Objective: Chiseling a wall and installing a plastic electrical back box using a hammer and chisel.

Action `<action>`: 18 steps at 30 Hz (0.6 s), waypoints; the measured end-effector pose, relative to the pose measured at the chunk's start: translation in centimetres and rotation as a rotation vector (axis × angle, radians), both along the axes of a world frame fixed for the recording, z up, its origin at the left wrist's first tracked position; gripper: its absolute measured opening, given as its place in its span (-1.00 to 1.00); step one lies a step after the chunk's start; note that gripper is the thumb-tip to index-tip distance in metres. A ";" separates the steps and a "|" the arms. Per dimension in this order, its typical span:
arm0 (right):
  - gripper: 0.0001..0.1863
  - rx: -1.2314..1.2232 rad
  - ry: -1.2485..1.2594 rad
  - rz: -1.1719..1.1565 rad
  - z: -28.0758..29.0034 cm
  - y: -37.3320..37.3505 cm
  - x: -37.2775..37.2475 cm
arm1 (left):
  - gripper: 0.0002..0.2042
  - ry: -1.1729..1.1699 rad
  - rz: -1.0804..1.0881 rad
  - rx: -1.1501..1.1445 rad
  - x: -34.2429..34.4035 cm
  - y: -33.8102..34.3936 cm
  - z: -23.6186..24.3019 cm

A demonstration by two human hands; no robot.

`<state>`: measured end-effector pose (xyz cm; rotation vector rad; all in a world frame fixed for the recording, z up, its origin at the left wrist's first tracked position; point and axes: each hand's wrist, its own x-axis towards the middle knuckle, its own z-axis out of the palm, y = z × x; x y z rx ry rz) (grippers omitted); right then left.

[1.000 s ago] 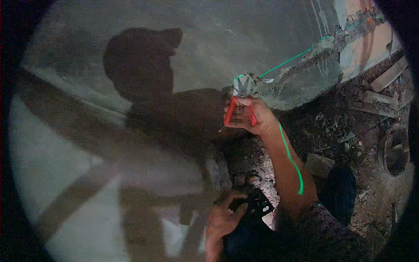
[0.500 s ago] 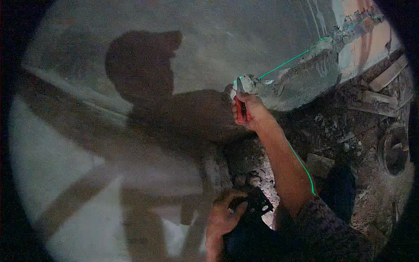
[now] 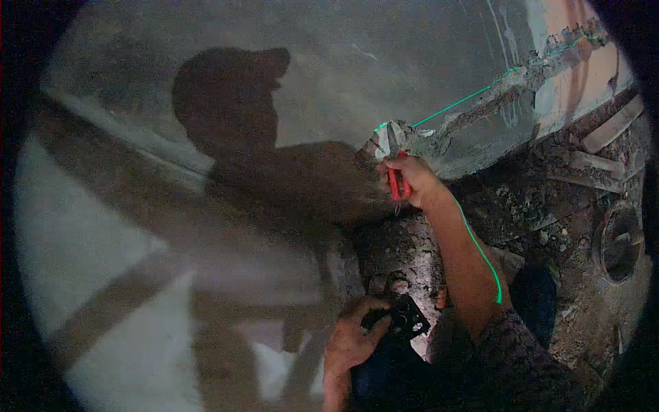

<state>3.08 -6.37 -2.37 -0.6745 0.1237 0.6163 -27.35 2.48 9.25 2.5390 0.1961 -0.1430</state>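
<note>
My right hand [image 3: 412, 177] is closed round the red handles of a pair of snips [image 3: 399, 184], whose grey metal jaws point up at a broken, pale spot [image 3: 384, 137] in the grey wall. A thin wire loop hangs at the handle ends. Whether the jaws touch the wall, I cannot tell. Lower down, close to my body, my left hand [image 3: 353, 336] grips a flat black frame [image 3: 412, 319] with openings in it. The thumb and fingers pinch its left side, and dark clothing behind it blurs its outline.
A rough chased groove [image 3: 480, 110] runs along the wall to the upper right, with a green laser line [image 3: 456, 105] beside it. Rubble covers the floor at right, with wooden boards [image 3: 611, 127] and a round bucket-like container [image 3: 621, 240]. My shadow [image 3: 226, 96] darkens the wall.
The right hand and snips have shifted slightly right and down in the picture, and the wire loop now shows. More of the black frame shows beside the left hand. The view has shifted slightly.
</note>
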 end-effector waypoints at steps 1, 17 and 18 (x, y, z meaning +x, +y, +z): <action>-0.78 0.038 -0.042 -0.023 0.1 -0.1 0.0 | -0.76 -0.044 -0.035 -0.016 0.0 0.1 -0.1; -0.78 0.146 -0.019 0.047 2.4 0.6 -0.4 | -0.75 0.030 0.012 -0.017 0.0 0.1 0.0; -0.76 0.150 -0.013 0.033 2.5 0.6 -0.4 | -0.75 0.026 0.005 -0.025 0.0 0.1 0.0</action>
